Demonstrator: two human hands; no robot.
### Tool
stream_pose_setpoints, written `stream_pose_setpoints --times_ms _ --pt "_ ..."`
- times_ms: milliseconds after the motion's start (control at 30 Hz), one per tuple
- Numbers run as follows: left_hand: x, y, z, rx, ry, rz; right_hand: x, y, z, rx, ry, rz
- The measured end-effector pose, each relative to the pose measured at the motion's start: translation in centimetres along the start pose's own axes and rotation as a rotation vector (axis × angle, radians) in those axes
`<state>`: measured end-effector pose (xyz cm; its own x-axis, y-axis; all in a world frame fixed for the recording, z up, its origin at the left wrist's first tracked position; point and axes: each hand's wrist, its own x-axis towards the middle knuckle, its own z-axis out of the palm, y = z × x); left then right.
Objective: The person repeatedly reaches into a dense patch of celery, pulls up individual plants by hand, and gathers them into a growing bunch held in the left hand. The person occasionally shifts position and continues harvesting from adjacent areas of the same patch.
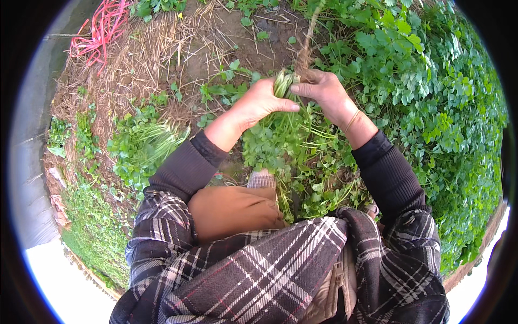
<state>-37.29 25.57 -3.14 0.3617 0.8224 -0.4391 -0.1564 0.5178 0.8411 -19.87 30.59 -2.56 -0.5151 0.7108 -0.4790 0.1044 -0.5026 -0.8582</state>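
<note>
My left hand [264,102] is closed around a bunch of leafy celery-like greens [272,141]. Its pale stalk ends show above the fingers, and the leaves hang down toward my feet. Against the right side of those stalk ends, my right hand [326,93] is closed with the thumb reaching across to them. From its fingers a brown, fibrous strand [308,40] runs upward, paler toward its far end; whether it is a root or a twist of straw I cannot tell. On the ground to the left lies another bunch of cut greens [154,137], pale stalks pointing right.
Dense leafy plants [431,108] grow along the right. Dry straw [156,48] covers the soil at the far left, with a tangle of pink plastic ribbon [102,32] on it. Grey sheeting [32,156] borders the left side. Loose greens [324,189] lie near my feet.
</note>
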Motion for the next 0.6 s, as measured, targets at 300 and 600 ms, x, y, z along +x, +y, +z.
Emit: stream_pose_setpoints --times_ms 300,600 --pt "1.0 -1.5 -0.1 0.047 0.178 0.122 0.9 1.4 0.4 -0.185 0.181 -0.154" --pt "0.1 1.6 -1.1 -0.193 0.205 0.304 -3.1 3.3 3.0 -0.488 -0.106 -0.081"
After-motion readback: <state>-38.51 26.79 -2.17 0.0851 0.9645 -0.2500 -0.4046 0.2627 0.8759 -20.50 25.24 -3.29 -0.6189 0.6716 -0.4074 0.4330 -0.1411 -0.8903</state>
